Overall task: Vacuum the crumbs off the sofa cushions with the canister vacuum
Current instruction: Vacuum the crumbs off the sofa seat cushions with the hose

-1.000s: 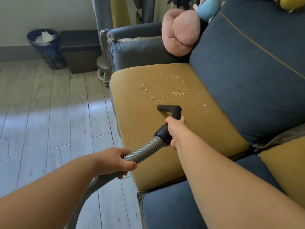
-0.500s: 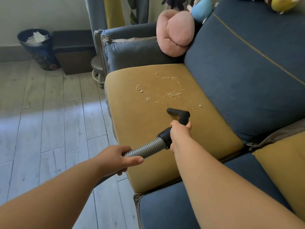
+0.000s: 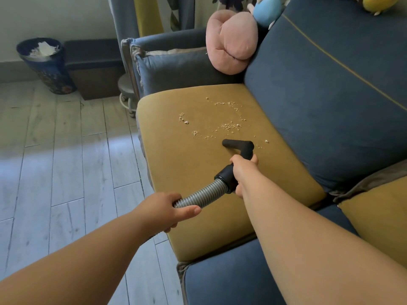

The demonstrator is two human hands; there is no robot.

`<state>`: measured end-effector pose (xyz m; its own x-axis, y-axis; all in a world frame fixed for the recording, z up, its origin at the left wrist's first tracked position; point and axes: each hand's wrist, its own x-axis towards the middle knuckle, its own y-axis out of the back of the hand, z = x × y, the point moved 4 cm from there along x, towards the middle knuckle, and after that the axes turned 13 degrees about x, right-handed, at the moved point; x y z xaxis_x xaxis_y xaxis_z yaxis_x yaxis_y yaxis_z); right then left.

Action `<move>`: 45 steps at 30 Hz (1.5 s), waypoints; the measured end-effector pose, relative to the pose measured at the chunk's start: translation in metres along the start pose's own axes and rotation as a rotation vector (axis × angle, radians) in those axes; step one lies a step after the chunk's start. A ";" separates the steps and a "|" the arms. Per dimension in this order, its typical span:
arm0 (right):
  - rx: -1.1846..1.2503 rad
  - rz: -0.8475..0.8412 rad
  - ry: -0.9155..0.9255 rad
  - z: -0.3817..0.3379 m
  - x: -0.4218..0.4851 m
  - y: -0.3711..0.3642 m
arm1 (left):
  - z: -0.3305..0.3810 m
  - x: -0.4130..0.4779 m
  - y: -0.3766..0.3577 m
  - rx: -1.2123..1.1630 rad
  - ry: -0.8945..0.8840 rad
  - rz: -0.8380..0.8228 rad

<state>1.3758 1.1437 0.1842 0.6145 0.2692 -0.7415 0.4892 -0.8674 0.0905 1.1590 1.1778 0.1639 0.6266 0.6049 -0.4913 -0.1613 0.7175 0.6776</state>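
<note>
Pale crumbs (image 3: 230,126) lie scattered over the far half of a mustard seat cushion (image 3: 176,164) on a blue sofa. A black vacuum nozzle (image 3: 239,145) rests on the cushion just in front of the crumbs, its mouth pointing left. My right hand (image 3: 243,172) grips the black handle behind the nozzle. A ribbed grey hose (image 3: 203,195) runs back from the handle, and my left hand (image 3: 169,209) holds it near the cushion's front left edge. The canister itself is out of view.
The blue backrest (image 3: 330,95) rises to the right, with a pink plush (image 3: 232,40) in the corner and a blue armrest cushion (image 3: 176,67). A second mustard cushion (image 3: 378,216) sits at right. On the wood floor stand a full waste bin (image 3: 47,64) and a small stool (image 3: 127,91).
The nozzle slid a little to the right along the near edge of the crumbs. My left hand moved up the hose, closer to the handle. The crumbs look unchanged.
</note>
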 end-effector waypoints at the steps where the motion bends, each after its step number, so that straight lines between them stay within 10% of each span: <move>1: -0.008 -0.014 -0.007 0.002 -0.002 -0.005 | -0.005 -0.002 0.002 0.005 0.007 -0.002; 45: -0.061 -0.128 0.023 -0.011 0.010 -0.038 | -0.002 0.000 0.023 0.134 0.097 0.011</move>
<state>1.3701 1.1841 0.1809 0.5586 0.3862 -0.7341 0.6005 -0.7988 0.0367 1.1537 1.1954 0.1781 0.5479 0.6479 -0.5292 -0.0606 0.6617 0.7473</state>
